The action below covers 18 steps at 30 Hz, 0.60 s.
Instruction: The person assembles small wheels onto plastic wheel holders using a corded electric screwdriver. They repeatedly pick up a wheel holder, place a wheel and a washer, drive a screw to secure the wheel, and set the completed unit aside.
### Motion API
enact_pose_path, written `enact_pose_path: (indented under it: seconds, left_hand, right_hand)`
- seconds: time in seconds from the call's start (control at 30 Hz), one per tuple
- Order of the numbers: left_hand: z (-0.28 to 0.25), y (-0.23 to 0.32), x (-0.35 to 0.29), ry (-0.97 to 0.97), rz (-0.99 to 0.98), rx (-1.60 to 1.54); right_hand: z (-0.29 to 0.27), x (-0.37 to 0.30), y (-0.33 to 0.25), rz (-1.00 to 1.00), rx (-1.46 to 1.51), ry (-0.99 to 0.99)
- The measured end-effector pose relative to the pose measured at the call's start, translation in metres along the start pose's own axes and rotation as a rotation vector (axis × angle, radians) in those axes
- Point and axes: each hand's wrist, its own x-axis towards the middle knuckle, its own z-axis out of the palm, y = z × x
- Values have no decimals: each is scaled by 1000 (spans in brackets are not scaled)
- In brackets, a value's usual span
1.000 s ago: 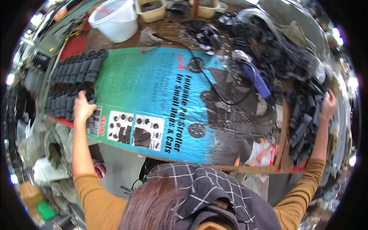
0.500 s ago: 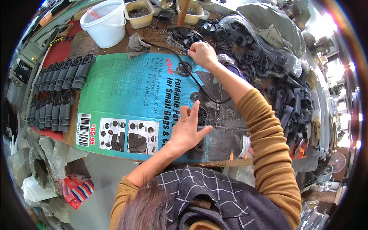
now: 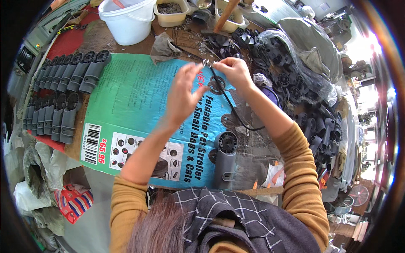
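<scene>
My right hand (image 3: pixel 236 75) pinches thumb and fingers together over the far edge of the printed cardboard sheet (image 3: pixel 126 92); a small shiny metal piece (image 3: pixel 206 63) shows at its fingertips. Close by on the left, my left hand (image 3: pixel 183 95) is raised over the sheet with fingers stretched out and thumb apart, holding nothing visible. A black cord (image 3: pixel 236 113) curves from below the right hand across the sheet. Nearer to me lies a dark grey plastic tube part (image 3: pixel 225 164) with a round, ribbed disc end.
Rows of similar grey parts (image 3: pixel 63 78) line the left side. A white bucket (image 3: pixel 128 27) and tubs of small hardware (image 3: pixel 171 12) stand at the back, beside an upright wooden handle (image 3: pixel 226 16). Dark plastic parts (image 3: pixel 322 126) are heaped at right, partly under clear plastic.
My left hand has moved up and away from the grey tube part, now uncovered, to beside the right hand. The right hand has moved slightly right and nearer, with shiny metal now showing at its fingertips.
</scene>
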Motion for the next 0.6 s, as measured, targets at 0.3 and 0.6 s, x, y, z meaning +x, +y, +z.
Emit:
enact_pose_path:
  seconds: [0.3, 0.6]
  left_hand:
    - [8, -24, -17, -142, -459, -680]
    - [2, -7, -30, -41, -537, -648]
  right_hand:
    - [6, -64, 0, -371, -291, -116]
    - [-3, -86, -5, -547, -460, 144]
